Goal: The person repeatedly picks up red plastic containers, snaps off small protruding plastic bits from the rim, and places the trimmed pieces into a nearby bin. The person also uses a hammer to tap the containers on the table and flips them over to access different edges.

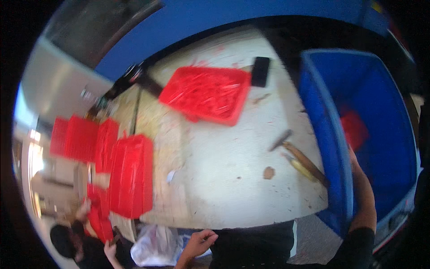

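Your right hand point(353, 159) reaches down inside the blue bin point(320, 116), partly cut off by its near wall. A red plastic piece point(356, 131) lies in the bin at your fingertips, toward 12 o'clock; blur hides its long axis, and whether you grasp it or merely touch it can't be told. This hand is much the nearer one, its forearm slanting up from 5 o'clock with the elbow bent.

Your left hand point(200, 243) sits just off the worktop point(215, 179), curled, nothing seen in it; how tightly it closes can't be told. The red piece is at its 2 o'clock.

From your right hand, a hammer point(305, 160) lies toward 9 o'clock. From your left, a red tray point(244, 92) of red strips is at 12 o'clock, stacked red trays point(131, 177) at 10 to 11, a co-worker point(67, 242) at 9.
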Demonstrator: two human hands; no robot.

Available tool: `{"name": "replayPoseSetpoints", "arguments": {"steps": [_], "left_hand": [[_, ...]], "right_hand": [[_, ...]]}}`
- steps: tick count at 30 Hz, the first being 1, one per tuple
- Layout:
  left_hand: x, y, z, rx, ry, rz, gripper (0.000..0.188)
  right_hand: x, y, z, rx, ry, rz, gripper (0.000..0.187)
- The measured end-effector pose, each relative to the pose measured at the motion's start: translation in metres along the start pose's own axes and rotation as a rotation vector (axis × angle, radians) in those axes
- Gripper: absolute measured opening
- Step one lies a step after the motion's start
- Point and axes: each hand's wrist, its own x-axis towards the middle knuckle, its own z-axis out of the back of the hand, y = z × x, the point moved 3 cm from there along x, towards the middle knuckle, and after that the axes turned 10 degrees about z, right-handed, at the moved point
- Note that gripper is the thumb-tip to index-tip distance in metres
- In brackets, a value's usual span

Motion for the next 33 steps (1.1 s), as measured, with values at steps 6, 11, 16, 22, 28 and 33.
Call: {"name": "replayPoseSetpoints", "arguments": {"steps": [6, 11, 16, 22, 28, 33], "left_hand": [[0.025, -0.034, -0.033, -0.062, 0.145, -0.284, 0.019], [0.033, -0.080, -0.051, 0.111, 0.180, -0.680, 0.018], [0.024, -0.083, -0.044, -0.062, 0.153, -0.746, 0.014], [0.026, -0.119, -0.033, -0.323, 0.137, -0.974, 0.045], [0.002, -0.173, -0.033, -0.550, 0.044, -1.203, 0.090], [0.014, -0.103, -0.003, -1.091, -0.007, -1.110, 0.066]], "right_hand": [[-0.028, -0.002, 0.010, 0.071, 0.090, -0.003, 0.068], [-0.043, 0.036, 0.091, 0.374, -0.067, -0.080, 0.073], [-0.075, 0.029, 0.227, 0.783, -0.491, -0.154, 0.078], [-0.225, 0.047, 0.395, 0.881, -1.183, -0.410, 0.091], [-0.237, 0.295, 0.481, -0.010, -1.211, -0.117, 0.113], [-0.203, 0.432, 0.486, 0.192, -0.997, 0.172, 0.095]]}}
